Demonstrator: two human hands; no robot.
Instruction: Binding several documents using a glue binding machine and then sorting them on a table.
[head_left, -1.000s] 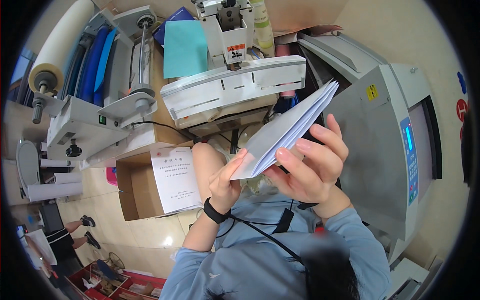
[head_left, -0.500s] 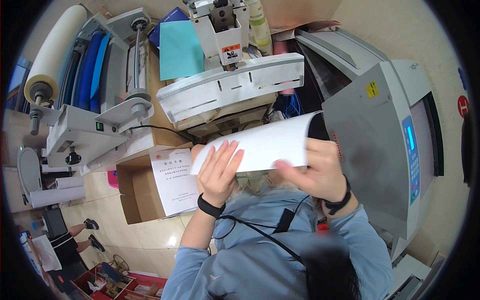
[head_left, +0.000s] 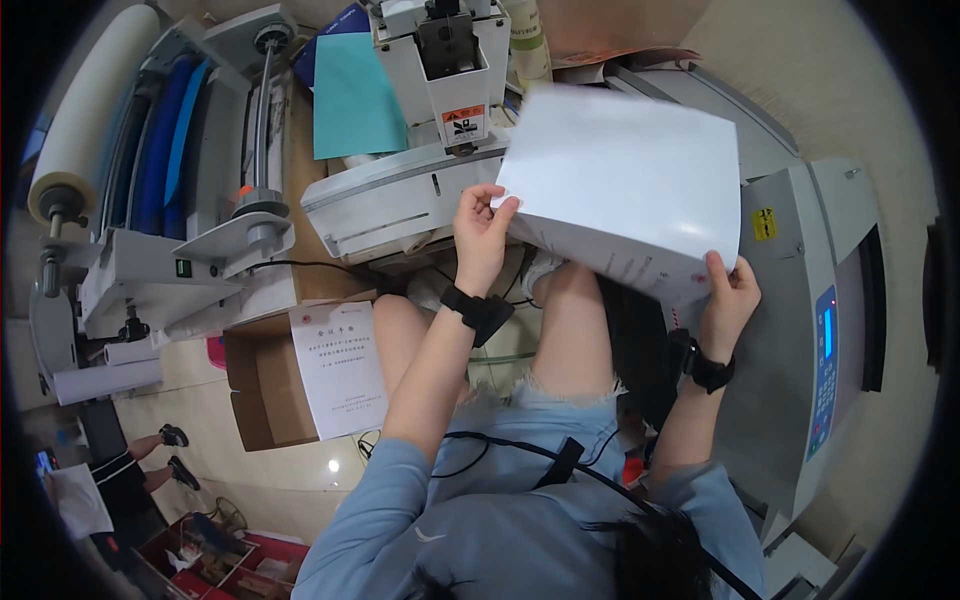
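A white sheet or thin booklet (head_left: 630, 160) is held out in front of me, bent along its near side, where printed text shows. My left hand (head_left: 483, 232) pinches its left corner between thumb and fingers. At the near right corner, my right hand (head_left: 730, 300) grips it, thumb on top. The sheet covers the right end of the long white table (head_left: 390, 200) of a stapling machine (head_left: 455, 90). Whether it touches the machine I cannot tell. Black bands circle both my wrists.
A grey machine with a blue keypad panel (head_left: 822, 370) stands on the right. At left is a laminator-like machine with a pale film roll (head_left: 95, 110). An open cardboard box (head_left: 255, 390) with a printed white booklet (head_left: 340, 370) lies left of my legs. Another person's legs (head_left: 150, 460) show at lower left.
The sheet has moved up and to the right, away from my lap, and opened flatter. My left hand went from lying flat on it to pinching its corner.
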